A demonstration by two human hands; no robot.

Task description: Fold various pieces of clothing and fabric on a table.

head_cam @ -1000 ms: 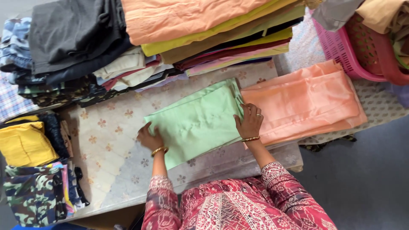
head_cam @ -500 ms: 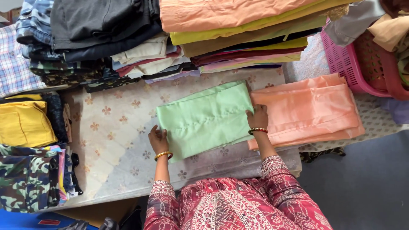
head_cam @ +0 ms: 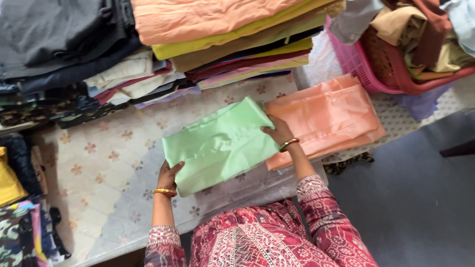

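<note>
- Cloth (head_cam: 220, 143), light green and folded flat, lies in the middle of the tabletop (head_cam: 99, 163), which has a flowery cover.
- Its right edge lies just over the peach cloth (head_cam: 326, 118), which is folded too.
- The left hand (head_cam: 169, 175) holds the near left corner, thumb on top, fingers tucked under the edge. It pinches the green cloth.
- The right hand (head_cam: 278, 132) rests on the right edge, fingers curled over it, and seems to grip the cloth there.
- The green cloth looks thin, soft and very light. It looks a bit shiny, so I think it could be slippery and slide out of its folds.
- I would hold it at two far-apart edges, like these hands do, so it stays flat.
- A tall stack of folded clothes (head_cam: 217, 39) sits at the back of the tabletop, and a darker heap (head_cam: 59, 44) lies to its left.
- A pink basket (head_cam: 361, 64) full of crumpled clothes stands at the right, cut off at the top.
- More clothes at the far left are cut off too.
- The left fingers under the cloth are hidden, and I cannot tell how many layers the green cloth has.
</note>
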